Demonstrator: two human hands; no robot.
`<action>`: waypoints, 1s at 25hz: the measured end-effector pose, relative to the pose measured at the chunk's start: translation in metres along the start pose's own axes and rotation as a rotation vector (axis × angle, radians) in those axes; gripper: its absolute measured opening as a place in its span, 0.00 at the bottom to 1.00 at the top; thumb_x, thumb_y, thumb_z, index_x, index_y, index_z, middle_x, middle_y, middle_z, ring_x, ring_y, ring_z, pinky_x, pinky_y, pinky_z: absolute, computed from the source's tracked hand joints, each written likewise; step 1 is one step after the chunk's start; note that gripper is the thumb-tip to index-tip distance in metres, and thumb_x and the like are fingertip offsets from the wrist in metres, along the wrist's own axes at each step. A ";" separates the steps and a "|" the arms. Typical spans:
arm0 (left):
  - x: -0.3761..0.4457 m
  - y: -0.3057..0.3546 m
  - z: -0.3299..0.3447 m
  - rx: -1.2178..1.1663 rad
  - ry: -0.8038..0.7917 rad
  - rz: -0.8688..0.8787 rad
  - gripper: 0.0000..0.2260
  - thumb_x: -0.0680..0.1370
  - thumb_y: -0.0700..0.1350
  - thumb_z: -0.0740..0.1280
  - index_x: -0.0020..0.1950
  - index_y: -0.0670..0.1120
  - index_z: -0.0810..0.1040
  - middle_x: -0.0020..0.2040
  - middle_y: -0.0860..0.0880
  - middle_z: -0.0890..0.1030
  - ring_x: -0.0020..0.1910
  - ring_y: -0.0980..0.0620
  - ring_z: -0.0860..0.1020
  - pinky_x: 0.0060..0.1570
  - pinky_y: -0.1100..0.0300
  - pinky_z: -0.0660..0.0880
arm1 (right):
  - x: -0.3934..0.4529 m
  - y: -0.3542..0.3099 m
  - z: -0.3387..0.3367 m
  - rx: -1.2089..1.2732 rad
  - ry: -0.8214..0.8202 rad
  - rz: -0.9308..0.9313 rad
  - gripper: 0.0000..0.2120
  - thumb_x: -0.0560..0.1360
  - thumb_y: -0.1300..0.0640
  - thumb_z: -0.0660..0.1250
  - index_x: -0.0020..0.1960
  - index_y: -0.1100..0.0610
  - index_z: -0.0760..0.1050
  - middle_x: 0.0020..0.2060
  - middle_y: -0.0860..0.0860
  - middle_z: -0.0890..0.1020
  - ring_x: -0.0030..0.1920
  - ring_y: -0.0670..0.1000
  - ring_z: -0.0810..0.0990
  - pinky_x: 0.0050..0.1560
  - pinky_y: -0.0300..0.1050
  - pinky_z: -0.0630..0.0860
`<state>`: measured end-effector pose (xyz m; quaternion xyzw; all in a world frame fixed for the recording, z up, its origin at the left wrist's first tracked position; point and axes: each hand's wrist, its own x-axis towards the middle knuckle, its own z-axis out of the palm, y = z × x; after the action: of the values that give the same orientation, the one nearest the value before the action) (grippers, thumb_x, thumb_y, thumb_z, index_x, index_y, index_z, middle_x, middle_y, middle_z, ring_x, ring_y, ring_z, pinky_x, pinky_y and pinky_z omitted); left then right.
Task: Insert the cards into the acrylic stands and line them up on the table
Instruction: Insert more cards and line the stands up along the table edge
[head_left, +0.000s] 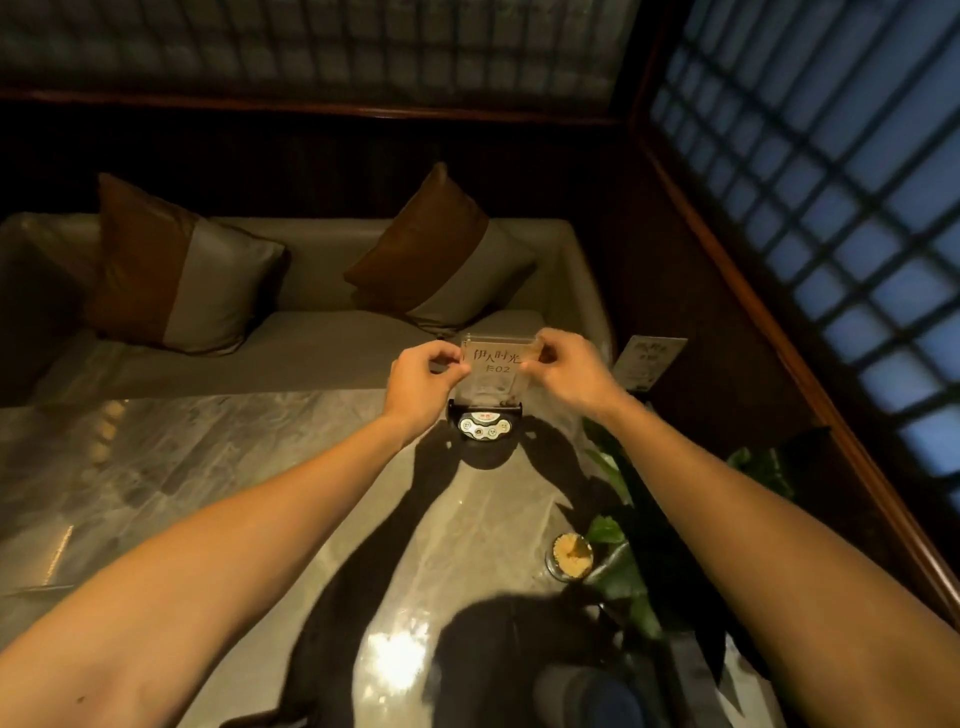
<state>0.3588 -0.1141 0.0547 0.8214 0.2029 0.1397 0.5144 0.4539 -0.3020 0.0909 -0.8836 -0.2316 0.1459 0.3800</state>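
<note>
A clear acrylic stand (496, 382) rises upright from a black base with call buttons (484, 427) near the far edge of the marble table (208, 457). A pale card (497, 358) with dark characters and "02" sits in its upper part. My left hand (423, 382) pinches the card's left edge. My right hand (563, 371) pinches its right edge. A second stand holding a card (647, 361) leans at the table's far right.
A small glass with yellow contents (570, 557) and a leafy plant (631, 545) stand on the right side of the table. A dark rounded object (582, 696) sits at the near edge. A cushioned bench with two pillows (176, 270) lies beyond the table.
</note>
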 end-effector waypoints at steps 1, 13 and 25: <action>0.010 0.000 0.015 -0.004 -0.007 -0.003 0.03 0.76 0.42 0.74 0.44 0.50 0.82 0.45 0.52 0.85 0.49 0.52 0.83 0.51 0.50 0.82 | 0.009 0.011 -0.010 -0.015 -0.008 0.009 0.02 0.80 0.58 0.69 0.51 0.52 0.77 0.53 0.47 0.84 0.57 0.50 0.83 0.52 0.46 0.84; 0.095 -0.014 0.154 -0.019 -0.074 -0.107 0.03 0.76 0.40 0.74 0.46 0.46 0.82 0.45 0.50 0.81 0.50 0.49 0.81 0.48 0.59 0.78 | 0.106 0.126 -0.080 -0.404 -0.181 -0.085 0.06 0.81 0.54 0.66 0.56 0.53 0.78 0.52 0.50 0.84 0.49 0.49 0.82 0.47 0.50 0.83; 0.127 -0.033 0.215 -0.001 -0.101 -0.158 0.01 0.76 0.39 0.73 0.47 0.43 0.82 0.46 0.50 0.80 0.49 0.52 0.79 0.38 0.75 0.73 | 0.137 0.181 -0.091 -0.539 -0.205 -0.105 0.11 0.81 0.53 0.66 0.61 0.54 0.80 0.53 0.51 0.86 0.44 0.44 0.79 0.47 0.40 0.80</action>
<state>0.5587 -0.2101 -0.0648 0.8085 0.2410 0.0571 0.5338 0.6640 -0.3945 0.0070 -0.9202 -0.3445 0.1479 0.1131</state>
